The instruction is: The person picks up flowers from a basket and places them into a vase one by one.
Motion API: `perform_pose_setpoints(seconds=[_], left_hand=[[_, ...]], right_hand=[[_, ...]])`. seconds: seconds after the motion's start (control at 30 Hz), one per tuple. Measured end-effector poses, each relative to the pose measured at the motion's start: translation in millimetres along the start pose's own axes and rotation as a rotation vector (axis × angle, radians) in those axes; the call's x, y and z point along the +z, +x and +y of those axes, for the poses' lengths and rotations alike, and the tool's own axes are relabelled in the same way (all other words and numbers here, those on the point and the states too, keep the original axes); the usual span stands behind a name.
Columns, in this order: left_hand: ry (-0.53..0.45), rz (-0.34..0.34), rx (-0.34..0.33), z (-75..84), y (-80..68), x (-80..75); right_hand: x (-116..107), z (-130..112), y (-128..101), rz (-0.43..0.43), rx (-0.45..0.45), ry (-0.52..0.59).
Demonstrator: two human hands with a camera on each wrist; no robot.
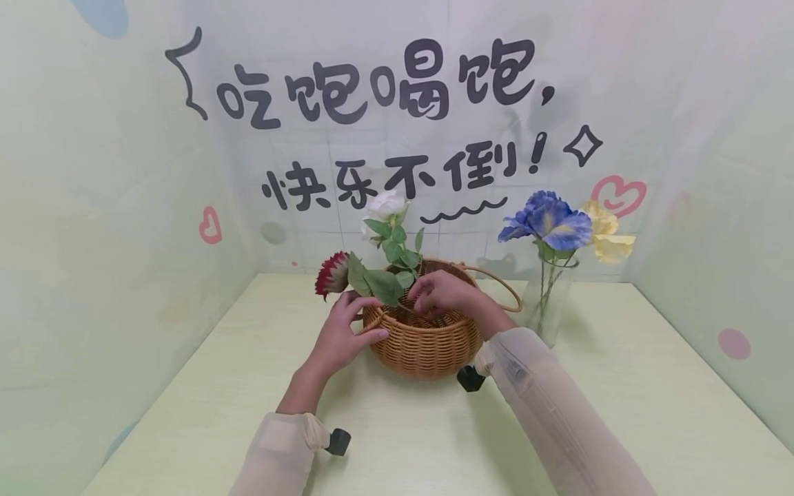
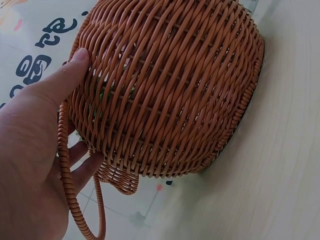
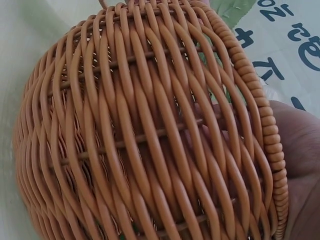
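Pale table (image 1: 403, 427); basket (image 1: 428, 351) mid-table, far half; vase (image 1: 560, 313) w/ blue flower (image 1: 548, 222) & yellow flower (image 1: 611, 238) to its right. L hand (image 1: 341, 335) grips basket's left rim; R hand (image 1: 444, 294) inside, fingers bent, hold unclear. White rose (image 1: 387, 206) far, red flower (image 1: 333, 275) left.

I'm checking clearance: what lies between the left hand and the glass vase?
The wicker basket, with the right hand partly inside it, lies between the left hand and the glass vase, as the head view shows.
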State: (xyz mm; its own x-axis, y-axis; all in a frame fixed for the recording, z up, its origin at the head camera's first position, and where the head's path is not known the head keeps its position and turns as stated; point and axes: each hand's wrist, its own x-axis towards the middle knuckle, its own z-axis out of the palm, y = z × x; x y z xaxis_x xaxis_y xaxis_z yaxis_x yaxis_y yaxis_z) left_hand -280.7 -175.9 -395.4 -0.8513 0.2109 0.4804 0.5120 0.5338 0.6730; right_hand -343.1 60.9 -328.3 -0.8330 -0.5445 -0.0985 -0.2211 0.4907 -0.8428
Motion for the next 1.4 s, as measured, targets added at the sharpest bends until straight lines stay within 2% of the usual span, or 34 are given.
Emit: perform_pose_setpoints(seconds=[0.27,0.47,0.87,1.2,1.4], left_hand=[[-0.004,0.000,-0.001,0.7,0.5,1.1],[-0.016,-0.002,0.008,0.2,0.9,1.7],[-0.024,0.002,0.022,-1.1,1.2,1.9],[-0.034,-0.001,0.029,-2.2,0.2,1.7],[-0.029,-0.005,0.017,-1.9,-0.5,1.5]], right_hand=[[-0.5,0.7,0.4,-0.096,0.024,-0.045],[-0.6,1.1,1.3,-0.101,0.026,-0.082],[-1.0,1.7,0.6,-0.038,-0.015,-0.139],[-0.6,2.5,0.8,0.055,-0.046,-0.100],[0.1,2.8,1.4,0.140,-0.044,-0.031]])
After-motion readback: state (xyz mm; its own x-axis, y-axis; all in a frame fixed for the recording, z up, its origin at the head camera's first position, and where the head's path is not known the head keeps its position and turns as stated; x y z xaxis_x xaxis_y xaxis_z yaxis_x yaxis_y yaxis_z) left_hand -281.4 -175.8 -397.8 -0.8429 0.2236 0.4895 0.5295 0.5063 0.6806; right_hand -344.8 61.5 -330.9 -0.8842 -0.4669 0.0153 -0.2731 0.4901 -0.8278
